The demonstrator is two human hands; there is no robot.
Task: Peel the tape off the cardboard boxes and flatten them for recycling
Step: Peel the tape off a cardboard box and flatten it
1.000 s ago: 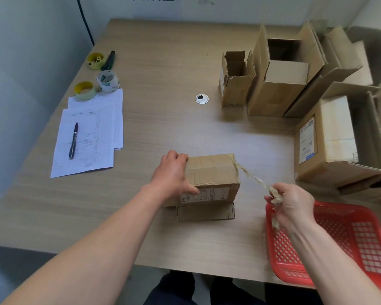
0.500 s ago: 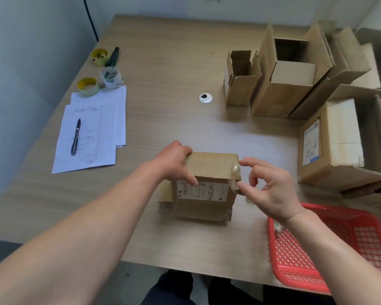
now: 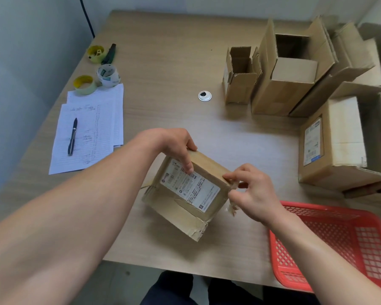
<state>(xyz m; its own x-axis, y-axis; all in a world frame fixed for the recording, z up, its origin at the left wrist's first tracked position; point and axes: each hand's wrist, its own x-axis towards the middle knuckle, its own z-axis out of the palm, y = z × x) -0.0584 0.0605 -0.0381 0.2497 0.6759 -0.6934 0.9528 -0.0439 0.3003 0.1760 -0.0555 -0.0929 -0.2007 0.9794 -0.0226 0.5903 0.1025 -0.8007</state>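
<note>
Here, box: the small cardboard box (image 3: 186, 194) sits tilted near the front edge of the bench (image 3: 167, 62), its white shipping label (image 3: 189, 187) turned up toward the camera, one lower corner crumpled.
Tape: a strip of clear tape (image 3: 232, 205) is lifted at the box's right edge and hangs down crinkled beside the right hand.
Step in hand: peeling tape from the right edge of this box; it looks partly stripped, and flattening is not yet begun.
Doing it well: I would pull the strip low and along the seam, not straight up, so it comes away whole and does not tear the cardboard; the holding hand should keep the box from twisting.
Left hand: the left hand (image 3: 176, 146) grips the box's top far edge, fingers curled over it, thumb pressing on the label face, forearm reaching in from the lower left.
Right hand: the right hand (image 3: 251, 192) pinches the tape at the box's right corner, its other fingers curled, wrist over the basket's corner.
Basket: a red basket (image 3: 339, 243) lies just right of the box, at the bench's front edge.
Other boxes: more cardboard boxes (image 3: 295, 80) stand opened at the far right, well apart.
Left side: papers (image 3: 90, 133) with a pen (image 3: 72, 136), and tape rolls (image 3: 108, 75) beyond them.
</note>
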